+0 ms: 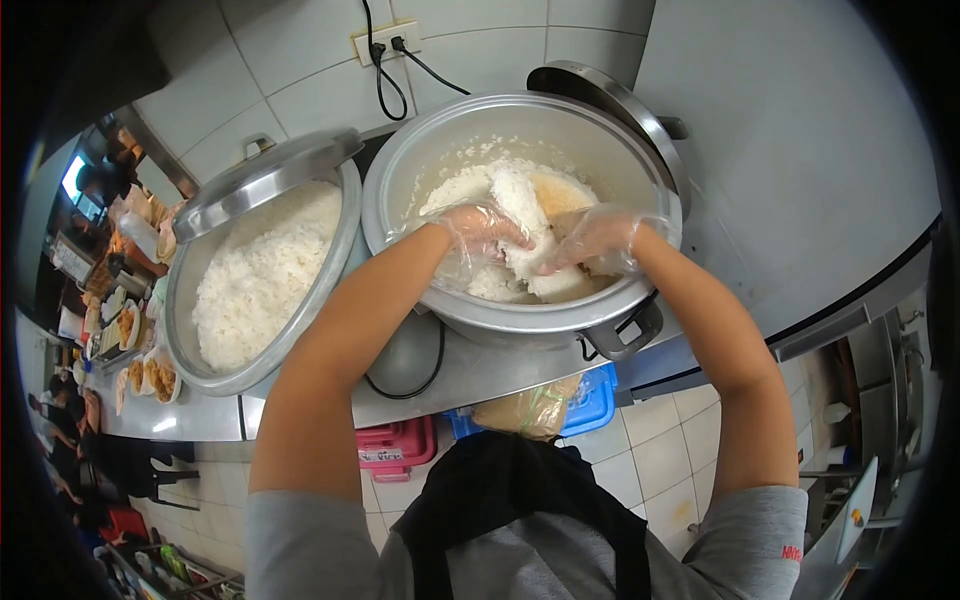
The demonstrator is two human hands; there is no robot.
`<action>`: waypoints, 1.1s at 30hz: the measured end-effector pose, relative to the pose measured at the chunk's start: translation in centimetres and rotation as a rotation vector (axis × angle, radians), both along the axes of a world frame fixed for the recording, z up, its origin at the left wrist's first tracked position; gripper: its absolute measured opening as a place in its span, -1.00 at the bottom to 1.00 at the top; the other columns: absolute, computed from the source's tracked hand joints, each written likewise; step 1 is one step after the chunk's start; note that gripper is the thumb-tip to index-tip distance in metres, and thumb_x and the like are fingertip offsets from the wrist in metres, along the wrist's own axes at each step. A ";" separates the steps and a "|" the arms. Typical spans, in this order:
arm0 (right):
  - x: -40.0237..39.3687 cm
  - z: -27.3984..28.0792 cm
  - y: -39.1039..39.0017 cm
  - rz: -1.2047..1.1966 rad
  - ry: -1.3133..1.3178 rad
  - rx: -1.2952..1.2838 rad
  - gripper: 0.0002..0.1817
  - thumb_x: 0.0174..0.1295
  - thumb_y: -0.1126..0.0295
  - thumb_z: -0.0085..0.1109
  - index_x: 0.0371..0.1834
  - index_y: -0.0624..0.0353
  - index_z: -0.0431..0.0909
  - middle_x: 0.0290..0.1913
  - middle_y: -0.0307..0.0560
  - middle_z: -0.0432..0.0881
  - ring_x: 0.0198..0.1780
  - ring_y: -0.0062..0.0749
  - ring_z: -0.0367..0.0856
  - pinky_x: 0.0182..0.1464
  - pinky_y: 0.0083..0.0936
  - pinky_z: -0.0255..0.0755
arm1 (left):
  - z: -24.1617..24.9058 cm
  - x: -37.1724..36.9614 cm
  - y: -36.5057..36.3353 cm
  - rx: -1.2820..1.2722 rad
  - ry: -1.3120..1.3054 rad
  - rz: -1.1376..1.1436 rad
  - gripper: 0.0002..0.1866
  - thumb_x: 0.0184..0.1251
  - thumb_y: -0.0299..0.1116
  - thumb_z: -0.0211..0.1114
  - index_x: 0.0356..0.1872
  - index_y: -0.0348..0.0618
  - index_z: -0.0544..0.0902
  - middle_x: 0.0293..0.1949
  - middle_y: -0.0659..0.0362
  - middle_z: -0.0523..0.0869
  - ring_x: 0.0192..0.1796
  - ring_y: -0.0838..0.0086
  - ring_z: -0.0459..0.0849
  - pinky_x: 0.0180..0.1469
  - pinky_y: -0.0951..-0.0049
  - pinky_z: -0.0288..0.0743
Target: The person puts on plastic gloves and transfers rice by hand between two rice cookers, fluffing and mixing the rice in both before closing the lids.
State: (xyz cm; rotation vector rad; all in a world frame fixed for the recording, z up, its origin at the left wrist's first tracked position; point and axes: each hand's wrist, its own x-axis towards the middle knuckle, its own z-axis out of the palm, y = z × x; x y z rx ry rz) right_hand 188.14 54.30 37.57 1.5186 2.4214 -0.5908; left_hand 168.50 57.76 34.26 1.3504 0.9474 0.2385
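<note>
My left hand (480, 228) and my right hand (597, 240), both in clear plastic gloves, are inside a big grey rice cooker (530, 318). Between them is a thick clump of white cooked rice (518, 200), with the fingers of both hands curled into it. A browned, crusty patch of rice (560, 195) shows just behind my right hand. More rice lies below the hands, and grains cling to the cooker's inner wall. Some fingertips are hidden in the rice.
To the left, a second pot (215, 383) holds loose white rice, its metal lid (265, 188) resting across the back. Another lid (625, 105) leans behind the cooker. Cords hang from a wall outlet (388, 42). Pink (398, 448) and blue (595, 400) bins sit below the counter. People are at far left.
</note>
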 end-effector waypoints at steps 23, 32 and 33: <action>0.7 -1.1 1.2 -0.366 0.458 -0.362 -0.63 -0.09 0.24 0.27 -0.34 0.33 0.48 -0.34 0.02 0.58 -0.41 -0.37 0.58 -0.37 -0.52 0.47 | -0.7 0.2 0.5 0.281 0.130 0.061 -0.27 -0.14 -0.35 0.41 0.03 -0.55 0.25 -0.12 -0.12 0.48 -0.11 0.27 0.55 -0.24 0.45 0.58; -1.0 -1.0 0.3 -0.115 0.140 -0.039 -0.54 -0.25 0.17 0.33 -0.30 0.23 0.51 -0.49 -0.11 0.58 -0.45 -0.37 0.56 -0.36 -0.51 0.40 | 0.4 0.7 -0.6 0.263 0.136 0.123 -0.25 -0.10 -0.31 0.38 0.07 -0.55 0.21 -0.09 -0.18 0.45 -0.06 0.23 0.53 -0.24 0.43 0.57; -1.1 -0.9 0.4 -0.113 0.084 -0.032 -0.54 -0.26 0.16 0.32 -0.29 0.22 0.51 -0.47 -0.08 0.58 -0.43 -0.36 0.56 -0.33 -0.48 0.40 | 1.0 0.7 -0.9 0.281 0.177 0.094 -0.23 -0.09 -0.29 0.38 0.07 -0.55 0.20 -0.10 -0.19 0.45 -0.05 0.22 0.52 -0.22 0.43 0.57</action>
